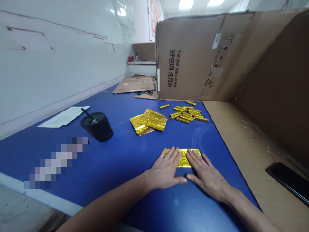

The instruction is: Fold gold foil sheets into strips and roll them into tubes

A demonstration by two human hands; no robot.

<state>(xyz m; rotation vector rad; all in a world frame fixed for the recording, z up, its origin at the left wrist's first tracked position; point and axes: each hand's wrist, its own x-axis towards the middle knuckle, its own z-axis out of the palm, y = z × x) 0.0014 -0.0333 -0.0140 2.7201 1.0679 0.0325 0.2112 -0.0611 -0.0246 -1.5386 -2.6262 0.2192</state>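
Observation:
A sheet of shiny gold foil paper (pixel 184 159) lies on the blue tabletop, its long side running left to right. My left hand (pixel 165 170) rests flat on its left part, fingers stretched out and thumb pointing right. Over the right part lies my right hand (pixel 206 175), also flat with fingers extended. Both hands partly cover the sheet, and the two thumbs come close together below it. Farther back is a small stack of gold foil sheets (pixel 153 120). To its right sits a loose pile of thin rolled gold foil tubes (pixel 187 115), with one tube (pixel 164 106) apart from the rest.
A black cup with a straw (pixel 98 127) stands at the left, near a white paper (pixel 65 116). Flattened cardboard (pixel 135 84) lies at the back. A large cardboard box (pixel 193 64) rises behind and to the right. A dark phone (pixel 288 180) rests on cardboard at the right.

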